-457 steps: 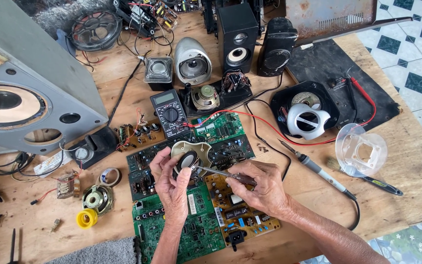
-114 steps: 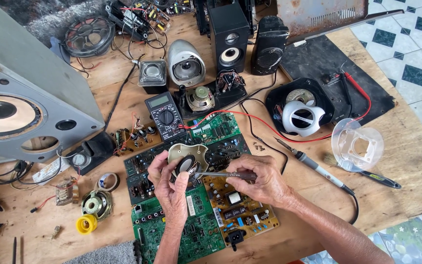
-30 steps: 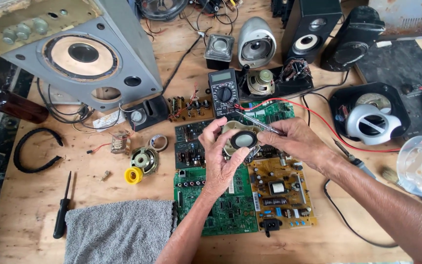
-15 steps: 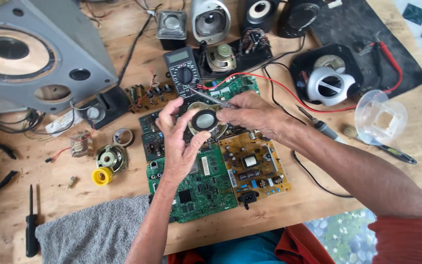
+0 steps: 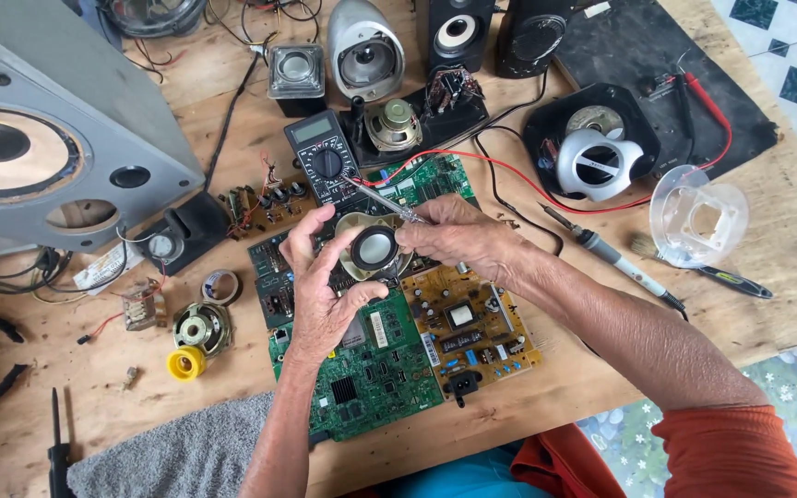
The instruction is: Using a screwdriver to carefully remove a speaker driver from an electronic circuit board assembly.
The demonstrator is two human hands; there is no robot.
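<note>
At the middle of the wooden bench [image 5: 601,369], my left hand [image 5: 325,295] cradles a small round speaker driver [image 5: 374,249], fingers curled around its rim so the dark cone faces up toward me. My right hand [image 5: 458,242] is closed on a slim metal-tipped tool [image 5: 385,200], its point angled to the driver's upper edge; whether the tip touches the frame I cannot tell. I hold the driver just above the green circuit board [image 5: 371,369] and the tan power board [image 5: 468,327], which lie side by side toward the near edge, likely to keep it steady and well lit. Just behind my hands sits a digital multimeter [image 5: 323,166], its red lead [image 5: 528,175] trailing toward the right edge. A soldering iron [image 5: 615,263] lies to the right, within easy reach, beside a clear plastic housing [image 5: 698,217]. A large grey speaker cabinet [image 5: 57,138] fills the far left corner, and a grey cloth [image 5: 177,456] covers the near left edge.
</note>
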